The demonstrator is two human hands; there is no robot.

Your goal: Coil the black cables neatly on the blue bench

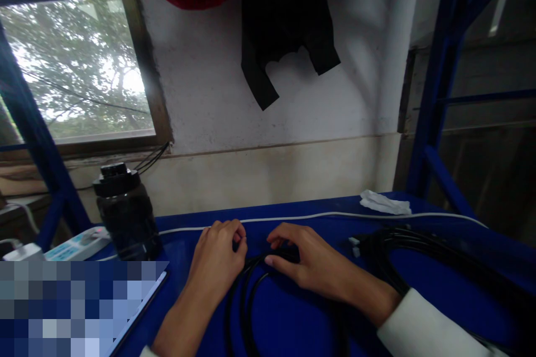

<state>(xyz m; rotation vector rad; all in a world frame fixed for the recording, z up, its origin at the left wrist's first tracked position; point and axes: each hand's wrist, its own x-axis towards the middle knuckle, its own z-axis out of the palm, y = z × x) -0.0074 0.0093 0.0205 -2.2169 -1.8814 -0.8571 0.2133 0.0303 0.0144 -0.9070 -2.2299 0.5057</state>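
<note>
While a dark bottle (125, 217) stands at eight o'clock on the desk (293, 323), the left hand (221, 248) curls at seven, its hold unclear; the black cable (256, 261) loops at six; the right hand's (312, 256) grip, at five, parts loosely over it; another coil (456, 256) lies at four.

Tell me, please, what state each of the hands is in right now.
Left hand: curled at the black cable; whether gripping cannot be told.
Right hand: partly open, at the same cable.
</note>
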